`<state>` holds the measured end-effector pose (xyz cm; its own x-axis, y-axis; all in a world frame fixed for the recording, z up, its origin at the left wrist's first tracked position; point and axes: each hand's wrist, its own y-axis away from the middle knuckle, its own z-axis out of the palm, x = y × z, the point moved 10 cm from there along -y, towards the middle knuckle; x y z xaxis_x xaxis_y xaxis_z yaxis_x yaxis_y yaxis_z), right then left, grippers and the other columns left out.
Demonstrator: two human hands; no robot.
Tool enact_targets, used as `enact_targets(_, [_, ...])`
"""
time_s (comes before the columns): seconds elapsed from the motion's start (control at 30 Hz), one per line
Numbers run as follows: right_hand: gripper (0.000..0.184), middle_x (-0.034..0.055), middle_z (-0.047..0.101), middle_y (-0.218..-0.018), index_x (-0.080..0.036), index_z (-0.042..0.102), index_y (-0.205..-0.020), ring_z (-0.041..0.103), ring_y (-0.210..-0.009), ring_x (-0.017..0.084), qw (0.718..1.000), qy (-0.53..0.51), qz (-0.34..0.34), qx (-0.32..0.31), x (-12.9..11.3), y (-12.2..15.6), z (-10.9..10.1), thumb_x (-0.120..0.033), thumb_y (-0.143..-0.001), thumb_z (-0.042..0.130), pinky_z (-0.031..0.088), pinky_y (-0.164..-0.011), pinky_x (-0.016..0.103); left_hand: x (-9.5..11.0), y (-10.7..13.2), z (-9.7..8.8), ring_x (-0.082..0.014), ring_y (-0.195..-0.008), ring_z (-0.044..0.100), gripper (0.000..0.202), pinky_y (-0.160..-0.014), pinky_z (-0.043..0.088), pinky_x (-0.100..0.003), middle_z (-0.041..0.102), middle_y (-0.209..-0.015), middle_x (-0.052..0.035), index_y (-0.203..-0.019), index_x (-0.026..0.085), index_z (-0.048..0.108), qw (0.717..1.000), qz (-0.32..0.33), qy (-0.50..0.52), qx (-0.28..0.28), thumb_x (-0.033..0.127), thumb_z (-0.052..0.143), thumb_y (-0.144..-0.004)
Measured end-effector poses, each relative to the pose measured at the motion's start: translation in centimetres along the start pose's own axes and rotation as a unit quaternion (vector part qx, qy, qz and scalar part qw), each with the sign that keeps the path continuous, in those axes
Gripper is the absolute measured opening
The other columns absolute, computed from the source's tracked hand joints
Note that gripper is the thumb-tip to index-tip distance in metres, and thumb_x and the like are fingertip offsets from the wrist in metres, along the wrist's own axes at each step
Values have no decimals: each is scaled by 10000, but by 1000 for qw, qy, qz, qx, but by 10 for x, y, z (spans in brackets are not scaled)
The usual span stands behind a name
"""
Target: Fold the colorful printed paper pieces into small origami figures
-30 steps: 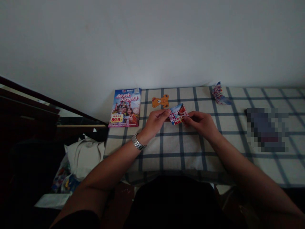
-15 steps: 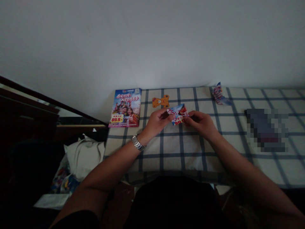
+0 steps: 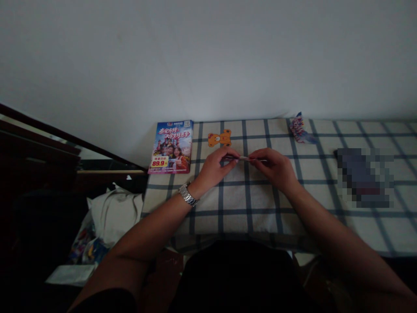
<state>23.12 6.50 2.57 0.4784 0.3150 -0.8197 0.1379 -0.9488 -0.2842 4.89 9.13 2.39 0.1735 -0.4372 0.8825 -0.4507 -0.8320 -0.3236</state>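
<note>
Both hands pinch a small folded paper leaflet (image 3: 244,158), seen edge-on now so that only a thin pale strip shows. My left hand (image 3: 217,166), with a metal watch on its wrist, grips the left end between thumb and fingers. The right end is pinched the same way by my right hand (image 3: 273,167). Just beyond the left hand lies a flat orange bear figure (image 3: 220,138). To its left is a stack of printed leaflets (image 3: 171,148) with a yellow "89.9" label.
A checked cloth (image 3: 234,213) covers the table against the wall. A crumpled printed piece (image 3: 300,129) sits at the back right. Farther right lies a blurred-out dark object (image 3: 361,176). A white bag (image 3: 117,213) stands below on the left.
The folded leaflet has been turned from showing its printed face to showing its edge. Both hands have turned with it, staying in nearly the same place.
</note>
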Motion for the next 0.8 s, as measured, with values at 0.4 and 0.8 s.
enact_targets(0.4, [181, 79, 759, -1173, -257, 787, -1078, 756, -1066, 242, 996, 19, -80, -17, -10, -1, 3, -176, -955, 682, 663, -920, 403, 26, 7, 12, -255, -1232, 627, 341, -1083, 519, -474, 648, -1337, -66, -1295, 278, 672, 940, 166, -276, -110, 287, 750, -963])
enact_targets(0.8, [220, 112, 718, -1219, -250, 767, -1152, 726, -1105, 281, 978, 125, -146, -80, -7, 3, 17, -221, -935, 739, 617, -964, 456, 16, 9, 24, -238, -1133, 657, 257, -1000, 522, -416, 705, -1247, -49, -1232, 252, 731, 917, 144, -333, -166, 336, 732, -988])
